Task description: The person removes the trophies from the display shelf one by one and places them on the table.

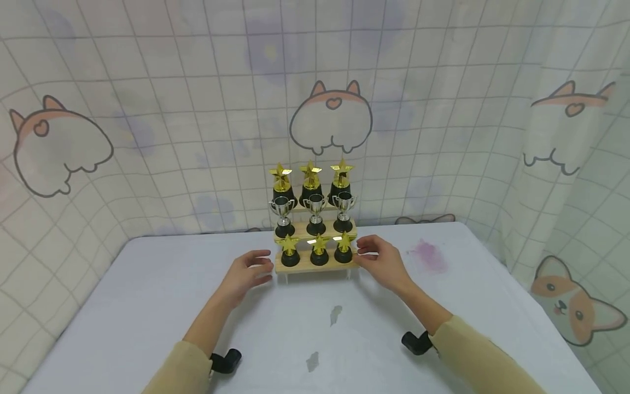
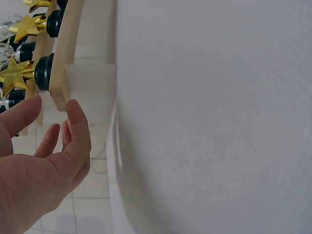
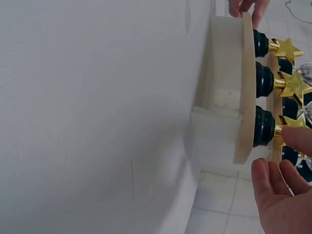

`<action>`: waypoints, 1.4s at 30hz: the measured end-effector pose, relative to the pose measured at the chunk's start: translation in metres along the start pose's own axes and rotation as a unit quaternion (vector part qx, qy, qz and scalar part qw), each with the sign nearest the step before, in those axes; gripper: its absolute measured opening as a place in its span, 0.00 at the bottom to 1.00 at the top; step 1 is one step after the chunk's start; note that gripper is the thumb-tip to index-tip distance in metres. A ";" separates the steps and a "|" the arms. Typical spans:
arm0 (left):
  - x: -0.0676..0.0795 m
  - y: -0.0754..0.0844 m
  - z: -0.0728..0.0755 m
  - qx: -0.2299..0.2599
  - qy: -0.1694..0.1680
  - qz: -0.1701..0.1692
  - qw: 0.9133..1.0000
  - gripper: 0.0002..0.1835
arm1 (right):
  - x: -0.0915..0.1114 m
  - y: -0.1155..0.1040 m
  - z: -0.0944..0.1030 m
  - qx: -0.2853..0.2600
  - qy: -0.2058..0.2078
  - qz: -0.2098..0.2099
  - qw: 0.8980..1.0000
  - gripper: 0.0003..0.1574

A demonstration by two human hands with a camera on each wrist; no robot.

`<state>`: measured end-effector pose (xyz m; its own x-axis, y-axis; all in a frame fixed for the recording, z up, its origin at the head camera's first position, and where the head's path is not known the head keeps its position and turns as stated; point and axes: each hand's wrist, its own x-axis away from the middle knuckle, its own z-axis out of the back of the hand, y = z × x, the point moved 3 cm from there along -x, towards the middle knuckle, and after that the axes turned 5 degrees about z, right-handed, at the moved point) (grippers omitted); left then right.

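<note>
A tiered stand with wooden shelves (image 1: 315,268) and pale supports holds three rows of small trophies. Gold star trophies (image 1: 310,178) line the top, silver two-handled cups (image 1: 315,207) fill the middle, and smaller gold star trophies (image 1: 319,249) on black bases stand along the bottom. At the left end of the lowest shelf, my left hand (image 1: 248,273) has its fingers loosely bent, with a gap before the wood in the left wrist view. My right hand (image 1: 386,265) is beside the opposite end, fingertips right at the shelf edge; its thumb (image 3: 298,140) overlaps the nearest star trophy in the right wrist view.
A white-covered table (image 1: 162,306) carries the stand near its back edge. Behind hangs a grid-patterned curtain (image 1: 197,109) with cartoon dogs. Grey marks (image 1: 313,361) and a pink stain (image 1: 430,255) show on the cover. Black wrist mounts (image 1: 417,343) stick out at both sleeves.
</note>
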<state>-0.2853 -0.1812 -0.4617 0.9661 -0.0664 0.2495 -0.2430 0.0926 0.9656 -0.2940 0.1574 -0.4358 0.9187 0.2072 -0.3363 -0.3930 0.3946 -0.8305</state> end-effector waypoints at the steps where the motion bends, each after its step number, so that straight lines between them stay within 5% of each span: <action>1: 0.000 -0.001 -0.001 0.004 -0.001 0.000 1.000 0.27 | -0.001 0.000 -0.001 -0.001 0.001 -0.001 1.000 0.24; 24: -0.003 -0.004 -0.014 0.024 0.000 0.013 1.000 0.25 | -0.008 -0.003 -0.019 0.079 -0.005 -0.030 0.996 0.22; 42: -0.004 -0.005 -0.013 0.026 0.005 0.021 0.999 0.26 | -0.011 -0.004 -0.023 0.111 -0.014 -0.010 0.994 0.19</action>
<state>-0.2873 -0.1684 -0.4685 0.9560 -0.0531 0.2884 -0.2864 0.0424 0.9572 -0.3014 0.1328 -0.4392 0.9260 0.2209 -0.3062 -0.3770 0.5859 -0.7173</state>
